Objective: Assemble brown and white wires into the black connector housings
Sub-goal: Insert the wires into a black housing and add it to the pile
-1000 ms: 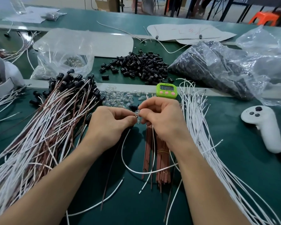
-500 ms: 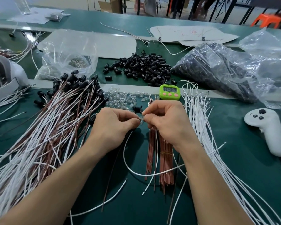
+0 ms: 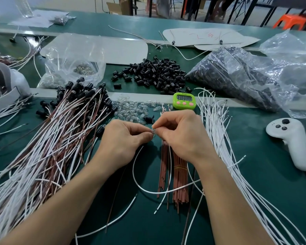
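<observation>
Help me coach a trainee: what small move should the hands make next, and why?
Probably push the small clear piece home, I'd judge: the left hand and right hand both pinch it, and a white wire runs out from under the left hand. What it seats into is hidden.

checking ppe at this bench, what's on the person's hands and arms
Nothing worn shows. The left hand and right hand have no gloves, rings, watch or wristband visible. Both forearms are uncovered to the frame's edge; no sleeves in view.

Bare mat (image 3: 251, 137) lies between white wires (image 3: 217, 131) and controller (image 3: 293, 144).
</observation>
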A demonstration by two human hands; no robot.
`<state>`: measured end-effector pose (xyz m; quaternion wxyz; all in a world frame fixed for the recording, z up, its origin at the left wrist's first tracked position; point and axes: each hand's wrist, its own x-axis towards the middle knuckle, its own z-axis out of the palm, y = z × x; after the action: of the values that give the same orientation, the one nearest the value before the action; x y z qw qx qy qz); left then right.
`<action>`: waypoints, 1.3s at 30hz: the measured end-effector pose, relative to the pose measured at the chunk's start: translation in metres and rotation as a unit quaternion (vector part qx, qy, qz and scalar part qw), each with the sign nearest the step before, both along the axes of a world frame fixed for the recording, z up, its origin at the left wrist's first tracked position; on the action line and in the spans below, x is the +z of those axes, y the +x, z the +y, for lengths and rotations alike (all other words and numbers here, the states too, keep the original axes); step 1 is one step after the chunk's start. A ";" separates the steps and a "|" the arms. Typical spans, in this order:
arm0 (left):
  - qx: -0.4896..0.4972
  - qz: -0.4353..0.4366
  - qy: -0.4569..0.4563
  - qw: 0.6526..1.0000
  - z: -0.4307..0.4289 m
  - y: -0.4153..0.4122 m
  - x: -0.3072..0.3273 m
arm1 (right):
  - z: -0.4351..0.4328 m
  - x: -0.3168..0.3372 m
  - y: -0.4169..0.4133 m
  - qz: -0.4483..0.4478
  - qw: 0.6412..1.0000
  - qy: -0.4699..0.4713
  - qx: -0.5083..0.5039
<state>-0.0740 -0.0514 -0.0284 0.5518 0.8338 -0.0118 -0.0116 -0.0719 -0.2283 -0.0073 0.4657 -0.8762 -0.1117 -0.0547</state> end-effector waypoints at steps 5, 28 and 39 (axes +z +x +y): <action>0.006 -0.019 0.004 1.000 -0.002 -0.002 0.000 | 0.000 0.000 0.001 -0.017 1.000 -0.006 0.009; 0.066 -0.021 -0.074 0.995 -0.006 -0.003 -0.004 | -0.002 -0.005 0.008 0.038 0.994 0.097 0.026; 0.049 0.017 -0.124 0.991 -0.003 0.000 -0.006 | -0.002 -0.005 0.008 0.041 0.992 0.121 0.021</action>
<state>-0.0738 -0.0546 -0.0342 0.6513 0.7579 0.0376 0.0026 -0.0642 -0.2302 -0.0121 0.5731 -0.8126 -0.1039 -0.0221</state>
